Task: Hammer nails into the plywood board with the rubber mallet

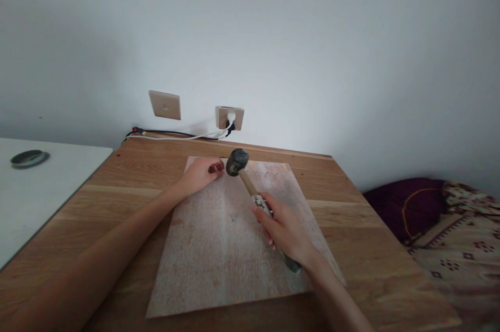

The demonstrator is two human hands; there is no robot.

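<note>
A pale plywood board [219,248] lies flat on a wooden table [125,186]. My right hand [287,230] grips the wooden handle of a hammer [246,178], whose dark head hangs just above the board's far edge. My left hand [201,173] rests on the board's far left corner, fingers pinched together right beside the hammer head; anything held in them is too small to make out. A row of small nails [269,169] stands along the board's far edge, to the right of the hammer head.
A white table [35,191] with a round dark object [29,158] adjoins on the left. Two wall plates [164,105], one with a white plug [230,118] and cables, sit behind the table. Patterned bedding [449,233] lies at the right.
</note>
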